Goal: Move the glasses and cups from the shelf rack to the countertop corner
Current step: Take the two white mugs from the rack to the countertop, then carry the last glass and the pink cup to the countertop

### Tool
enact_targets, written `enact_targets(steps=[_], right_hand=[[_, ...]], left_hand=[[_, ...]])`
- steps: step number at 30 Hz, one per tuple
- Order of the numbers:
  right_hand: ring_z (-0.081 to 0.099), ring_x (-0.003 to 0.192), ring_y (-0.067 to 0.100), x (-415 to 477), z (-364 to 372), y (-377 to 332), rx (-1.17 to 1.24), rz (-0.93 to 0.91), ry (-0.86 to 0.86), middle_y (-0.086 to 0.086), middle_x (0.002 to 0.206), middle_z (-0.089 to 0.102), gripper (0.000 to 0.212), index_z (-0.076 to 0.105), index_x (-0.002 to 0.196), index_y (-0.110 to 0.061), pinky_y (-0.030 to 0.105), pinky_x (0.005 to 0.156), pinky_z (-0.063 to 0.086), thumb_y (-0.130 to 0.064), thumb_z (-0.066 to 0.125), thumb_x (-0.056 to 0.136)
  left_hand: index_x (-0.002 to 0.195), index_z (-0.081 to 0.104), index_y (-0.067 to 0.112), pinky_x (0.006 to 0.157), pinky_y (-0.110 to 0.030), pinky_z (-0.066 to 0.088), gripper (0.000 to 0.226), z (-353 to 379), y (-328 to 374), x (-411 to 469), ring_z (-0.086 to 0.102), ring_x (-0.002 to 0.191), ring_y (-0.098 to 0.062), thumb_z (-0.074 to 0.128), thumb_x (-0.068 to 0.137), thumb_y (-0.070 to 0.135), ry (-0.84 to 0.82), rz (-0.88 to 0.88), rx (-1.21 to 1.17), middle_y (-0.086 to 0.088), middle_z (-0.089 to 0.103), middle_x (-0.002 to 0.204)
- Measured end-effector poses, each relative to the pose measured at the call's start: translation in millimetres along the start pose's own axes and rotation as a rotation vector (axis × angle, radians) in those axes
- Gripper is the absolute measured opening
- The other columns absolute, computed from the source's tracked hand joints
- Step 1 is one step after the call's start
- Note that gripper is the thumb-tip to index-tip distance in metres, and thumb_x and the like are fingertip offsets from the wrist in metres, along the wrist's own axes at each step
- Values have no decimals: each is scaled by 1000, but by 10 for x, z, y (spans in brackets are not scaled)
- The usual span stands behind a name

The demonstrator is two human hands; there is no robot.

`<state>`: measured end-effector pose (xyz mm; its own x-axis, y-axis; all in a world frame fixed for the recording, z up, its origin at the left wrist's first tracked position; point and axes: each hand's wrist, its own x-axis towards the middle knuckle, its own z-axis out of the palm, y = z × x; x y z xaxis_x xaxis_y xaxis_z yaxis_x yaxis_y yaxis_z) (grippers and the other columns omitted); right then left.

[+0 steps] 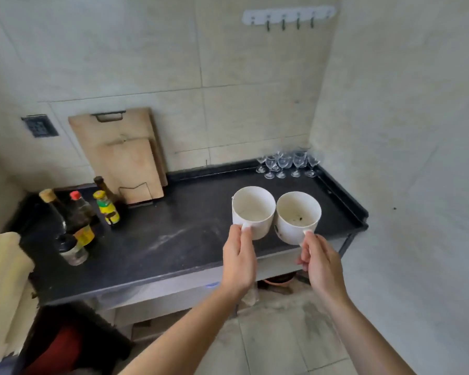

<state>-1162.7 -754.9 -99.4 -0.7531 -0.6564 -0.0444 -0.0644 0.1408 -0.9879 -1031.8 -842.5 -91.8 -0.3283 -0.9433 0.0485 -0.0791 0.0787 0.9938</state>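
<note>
The left hand (238, 257) curls round the handle of the left cup (253, 211); the right hand (322, 263) pinches the handle of the right cup (298, 216); both cups hang side by side over the counter (173, 239). The glasses (287, 163) stand in the far corner; next, I think, the cups go down gently beside them.

The left hand (238, 257) grips the handle of a white ceramic cup (252, 211); the right hand (321, 262) grips a second white cup (297, 216) with dark specks inside. The cups touch side by side above the black countertop (173, 239). Clear stemmed glasses (287, 163) stand clustered in the far corner.
</note>
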Motion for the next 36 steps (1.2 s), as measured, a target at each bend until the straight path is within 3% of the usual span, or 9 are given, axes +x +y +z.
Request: enact_targets(steps=[4,9,14,16,20,23,26,31,36], right_hand=[[65,72,24,628,-290,97,26,93,107,8,70,56,45,51,72,-9,24,62,44,-36,43,107],[75,68,23,1604,-589,309,39,178,139,4,79,60,43,52,78,-7,28,54,38,-34,38,108],[60,56,14,2770,-760,625,-13,231,62,5,86,59,41,54,77,-12,24,57,35,-35,38,107],[52,67,14,3206,-823,703,7,274,4,4,85,57,40,55,76,-12,25,60,40,-35,41,106],[58,97,10,4029,-871,832,-33,314,-127,-4,101,63,38,66,90,-13,35,91,48,-37,42,107],[59,99,8,4483,-827,926,-68,349,-184,-5,102,65,38,67,94,-13,33,94,46,-37,41,107],[60,102,9,4858,-781,1111,-84,386,-207,-3,105,65,37,68,95,-17,34,96,47,-38,40,107],[52,78,8,5388,-700,1485,-89,469,-190,0,101,61,35,66,96,-19,28,77,44,-38,38,108],[50,70,11,5808,-566,1822,-132,508,-144,-1,98,59,33,64,91,-26,29,73,45,-38,38,108]], left_hand=[[82,43,12,68,-24,42,30,623,16,540,44,70,-7,35,107,25,-104,-59,-22,3,46,79],[80,41,17,77,-28,48,30,1316,-133,1237,44,72,-4,32,107,24,-191,-89,21,1,46,83],[77,37,13,72,-28,38,28,2000,-356,2042,37,77,-16,33,105,19,-128,-244,50,-5,38,82],[77,35,12,73,-28,36,24,2236,-403,2351,34,79,-17,34,101,16,-86,-344,58,-6,37,84],[77,34,11,74,-25,34,24,2626,-482,2849,34,81,-16,34,101,14,-43,-430,86,-4,37,85],[79,44,9,85,-25,34,30,2810,-632,3121,43,83,-13,37,106,21,-74,-501,66,1,48,85],[100,57,-2,100,-32,40,33,2971,-937,3455,49,93,-13,43,105,28,-104,-557,80,-6,58,105],[104,56,-3,71,-25,32,36,3292,-1523,3971,37,88,-16,48,102,31,-164,-665,117,-4,47,99],[107,60,2,74,-28,35,30,3551,-1930,4346,39,88,-16,48,104,29,-170,-689,79,-4,47,97]])
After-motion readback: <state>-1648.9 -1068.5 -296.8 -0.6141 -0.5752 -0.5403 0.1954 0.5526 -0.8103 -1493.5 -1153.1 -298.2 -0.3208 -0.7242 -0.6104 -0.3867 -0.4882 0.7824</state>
